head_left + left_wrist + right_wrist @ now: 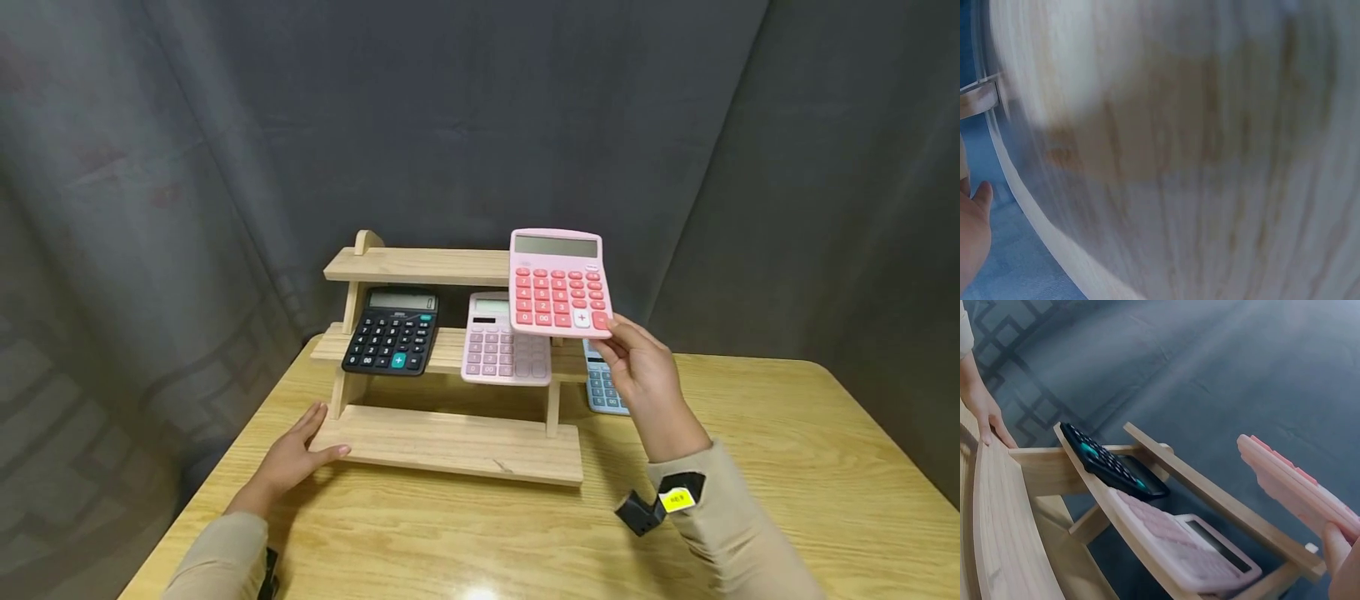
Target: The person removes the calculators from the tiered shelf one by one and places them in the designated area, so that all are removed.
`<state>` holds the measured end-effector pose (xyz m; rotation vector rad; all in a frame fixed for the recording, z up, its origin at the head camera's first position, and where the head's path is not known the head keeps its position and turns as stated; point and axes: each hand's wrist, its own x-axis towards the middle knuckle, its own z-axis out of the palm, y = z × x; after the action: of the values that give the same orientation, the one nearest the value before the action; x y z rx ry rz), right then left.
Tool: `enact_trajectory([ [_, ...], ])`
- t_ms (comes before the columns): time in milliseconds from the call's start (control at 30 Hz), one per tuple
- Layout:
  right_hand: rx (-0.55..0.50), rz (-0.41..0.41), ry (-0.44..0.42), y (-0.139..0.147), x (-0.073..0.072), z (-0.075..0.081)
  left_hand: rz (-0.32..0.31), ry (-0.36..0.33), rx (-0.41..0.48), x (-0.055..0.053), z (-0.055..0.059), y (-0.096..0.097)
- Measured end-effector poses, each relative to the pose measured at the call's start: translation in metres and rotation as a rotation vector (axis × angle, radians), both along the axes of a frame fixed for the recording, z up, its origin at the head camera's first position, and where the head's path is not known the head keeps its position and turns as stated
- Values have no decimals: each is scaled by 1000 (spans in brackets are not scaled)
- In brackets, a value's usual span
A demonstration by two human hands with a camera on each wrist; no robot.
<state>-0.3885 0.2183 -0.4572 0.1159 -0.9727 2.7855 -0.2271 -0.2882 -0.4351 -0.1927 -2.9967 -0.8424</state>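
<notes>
My right hand (637, 367) pinches a pink calculator (558, 283) with coral keys by its lower right corner. It is raised in front of the right end of the wooden rack's top shelf (427, 265). My left hand (296, 454) rests on the left end of the bottom shelf (450, 446), fingers extended. Leaning on the middle shelf are a black calculator (392, 332) at the left and a pale pink calculator (491, 346) at the right. The held calculator overlaps the pale pink one's upper right part in the head view. In the right wrist view, the held pink calculator (1297, 484) appears side-on, above the rack.
A blue calculator (606, 383) lies behind the rack's right side, partly hidden by my right hand. The rack stands on a wood-grain table (787, 467). A dark grey curtain (465, 125) hangs behind it.
</notes>
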Motion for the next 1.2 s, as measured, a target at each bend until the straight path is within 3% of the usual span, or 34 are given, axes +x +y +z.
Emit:
enact_trajectory([
  [133, -90, 2, 5, 22, -8, -21, 10, -3, -4, 1, 0, 1],
  [300, -92, 3, -10, 43, 7, -17, 15, -2, -19, 0, 0, 2],
  [367, -106, 17, -40, 46, 20, -5, 16, -3, -24, -1, -1, 2],
  [467, -213, 69, -134, 36, 59, 38, 16, -3, -30, 0, -1, 2],
  [567, -282, 91, -184, 35, 80, 59, 16, -2, -28, -1, -1, 1],
  [600, -259, 88, -165, 39, 80, 57, 15, -3, -29, -1, -1, 1],
  [633, -210, 69, -140, 48, 71, 44, 16, -2, -30, -1, -1, 1],
  [667, -205, 66, -133, 47, 74, 46, 17, -3, -28, -1, 0, 1],
  [800, -159, 12, -31, 80, 49, 2, 18, -5, -26, -2, 0, 2],
  [900, -184, -18, -73, 85, 54, 2, 17, -8, -24, -2, 0, 2],
  [1100, -339, -6, -202, 51, 118, 72, 22, -18, -22, 0, 1, 2],
  [1200, -335, -47, -215, 55, 124, 72, 20, -12, -25, -1, 0, 2],
])
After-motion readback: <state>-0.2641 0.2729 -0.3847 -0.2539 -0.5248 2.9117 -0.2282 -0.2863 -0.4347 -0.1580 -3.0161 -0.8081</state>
